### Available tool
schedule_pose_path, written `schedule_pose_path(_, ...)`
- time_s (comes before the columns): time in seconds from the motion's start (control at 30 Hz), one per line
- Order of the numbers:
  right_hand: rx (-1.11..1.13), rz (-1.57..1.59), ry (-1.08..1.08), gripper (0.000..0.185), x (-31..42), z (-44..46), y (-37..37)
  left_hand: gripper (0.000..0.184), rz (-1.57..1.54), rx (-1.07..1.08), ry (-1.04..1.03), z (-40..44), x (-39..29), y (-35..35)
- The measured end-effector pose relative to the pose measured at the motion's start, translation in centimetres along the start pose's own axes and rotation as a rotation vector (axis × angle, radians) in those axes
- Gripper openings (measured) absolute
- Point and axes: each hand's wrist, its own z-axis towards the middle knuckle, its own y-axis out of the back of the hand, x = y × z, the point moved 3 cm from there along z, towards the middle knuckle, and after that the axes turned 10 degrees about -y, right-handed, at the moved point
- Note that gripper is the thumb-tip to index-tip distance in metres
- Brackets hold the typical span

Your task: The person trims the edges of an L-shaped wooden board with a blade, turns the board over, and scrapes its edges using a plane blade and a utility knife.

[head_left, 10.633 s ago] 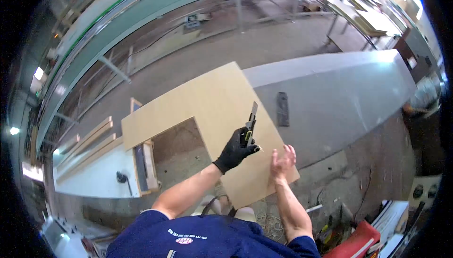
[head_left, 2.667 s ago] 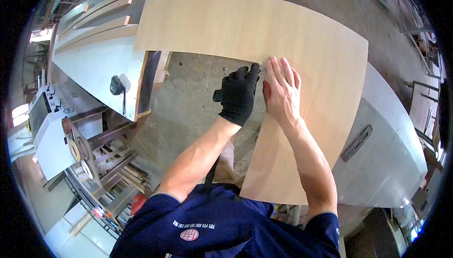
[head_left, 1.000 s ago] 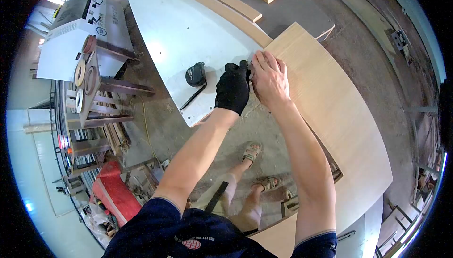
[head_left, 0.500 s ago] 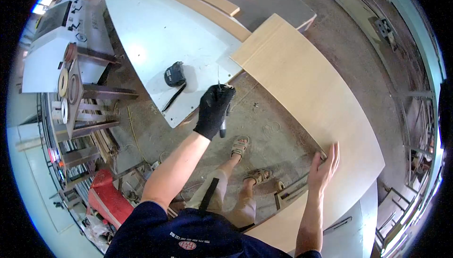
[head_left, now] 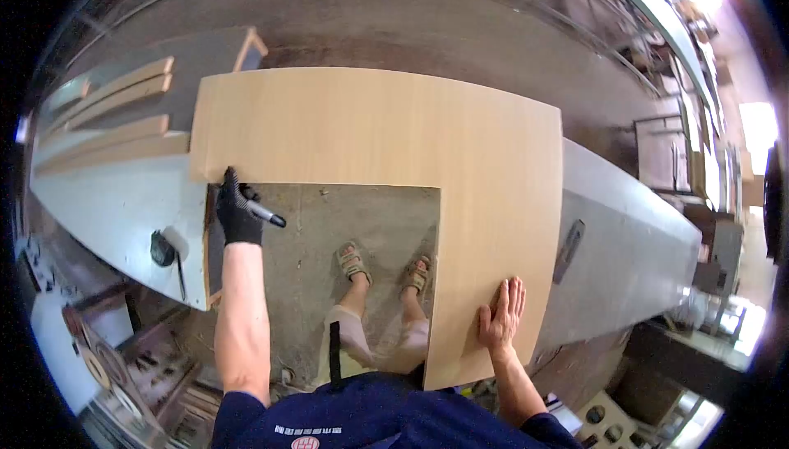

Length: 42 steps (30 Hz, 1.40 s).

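A large L-shaped light wood panel (head_left: 370, 128) spans the two work surfaces in front of me. My left hand (head_left: 239, 209), in a black glove, is at the inner edge of the panel's left arm, thumb side up against it. Its fingers are closed around a pen-shaped tool (head_left: 267, 215) with a grey barrel and dark end pointing right; the other end is hidden. My bare right hand (head_left: 502, 317) lies flat on the panel's right arm, fingers stretched out.
A black tape measure (head_left: 162, 248) rests on the white table (head_left: 115, 202) at left. Curved wooden strips (head_left: 123, 96) lie behind it. At right, a grey surface (head_left: 616, 244) supports the panel beside a slotted dark piece (head_left: 569, 250). A machine and shelving stand around.
My view has swung right. The left hand, still with the tool, has gone from above the white table to the panel's inner edge. My right hand has moved from that edge to lie flat on top.
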Motion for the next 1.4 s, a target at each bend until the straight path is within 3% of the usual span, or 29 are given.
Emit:
schedule_pose_path(0.3, -0.070, -0.063, -0.143, 0.075, -10.1, -4.4, 0.5, 0.025, 0.071, 0.118, 0.186, -7.6, 6.4, -6.7)
schedule_pose_path(0.43, -0.098, -0.048, -0.172, 0.071, -13.5, -6.3, 1.6, 0.030, 0.091, 0.284, 0.157, -12.2, 8.1, -10.2)
schedule_pose_path(0.57, -0.147, -0.097, -0.154, 0.077, -17.6, -7.7, 1.2, 0.027, 0.154, 0.294, 0.140, -15.0, 10.4, -12.6)
schedule_pose_path(0.63, -0.169, -0.064, -0.166, 0.069, -17.2, -7.3, 2.1, 0.028, 0.144, 0.391, 0.126, -15.9, 10.1, -13.3)
schedule_pose_path(0.73, -0.193, -0.088, -0.218, 0.063, -16.4, -4.2, 3.0, 0.029, 0.199, 0.422, 0.167, -17.3, 8.8, -12.4)
schedule_pose_path(0.77, -0.207, -0.037, -0.172, 0.063, -15.6, -1.8, 3.2, 0.029, 0.301, 0.442, 0.089, -17.4, 9.3, -10.7)
schedule_pose_path(0.87, -0.211, 0.108, 0.005, 0.063, -12.0, 8.4, 2.9, 0.028, 0.236, 0.299, 0.228, -20.1, 10.2, -6.8)
schedule_pose_path(0.97, -0.164, 0.104, 0.161, 0.061, -5.9, 18.8, 2.9, 0.021, 0.669, 0.505, -0.233, -22.6, 10.0, -5.2)
schedule_pose_path(1.07, -0.227, 0.139, 0.259, 0.060, -2.3, 26.2, 2.1, 0.019, 0.748, 0.612, -0.724, -22.6, 9.4, -7.8)
schedule_pose_path(1.1, -0.223, 0.095, 0.237, 0.061, -1.4, 26.8, 2.0, 0.029, 0.759, 0.659, -0.926, -23.0, 7.4, -10.1)
schedule_pose_path(1.17, -0.223, -0.006, 0.179, 0.061, 0.0, 27.4, 1.8, 0.045, 0.757, 0.743, -0.998, -23.1, 5.6, -13.7)
schedule_pose_path(1.23, -0.212, -0.019, 0.188, 0.063, -0.4, 27.5, 1.2, 0.051, 1.029, 0.848, -0.828, -22.1, 6.6, -14.1)
schedule_pose_path(1.33, -0.206, -0.031, 0.214, 0.065, -0.4, 27.5, 1.1, 0.056, 1.022, 0.764, -0.967, -18.7, 6.4, -12.6)
schedule_pose_path(1.4, -0.196, -0.053, 0.199, 0.065, -0.6, 27.6, 0.9, 0.042, 1.028, 0.533, -0.848, -13.2, 6.2, -9.6)
